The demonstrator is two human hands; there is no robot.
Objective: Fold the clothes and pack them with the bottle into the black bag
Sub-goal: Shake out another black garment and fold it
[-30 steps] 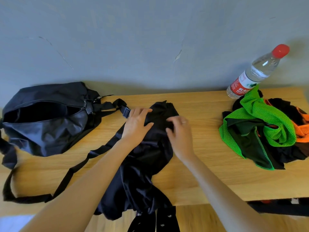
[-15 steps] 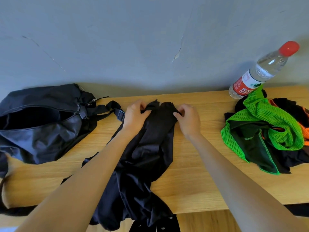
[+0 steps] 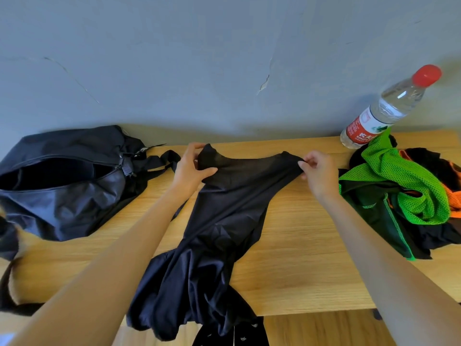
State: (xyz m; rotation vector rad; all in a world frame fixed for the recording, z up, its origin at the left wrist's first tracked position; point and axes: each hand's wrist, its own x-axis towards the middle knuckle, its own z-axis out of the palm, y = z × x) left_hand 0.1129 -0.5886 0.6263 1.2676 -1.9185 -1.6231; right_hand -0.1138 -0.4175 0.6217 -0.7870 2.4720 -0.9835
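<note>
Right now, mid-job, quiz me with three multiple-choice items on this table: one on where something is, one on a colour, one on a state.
1. Where does the bottle stand?
A. far right, against the wall
B. inside the black bag
C. at the near edge

2. What colour is the bottle's cap?
A. blue
B. red
C. white

3. What is the state of the black bag?
A. zipped shut
B. unzipped, gaping open
C. hanging off the table

Answers: 1 A, it stands behind the clothes pile; 2 B, the cap is plainly red; 3 B, its dark interior shows.
</note>
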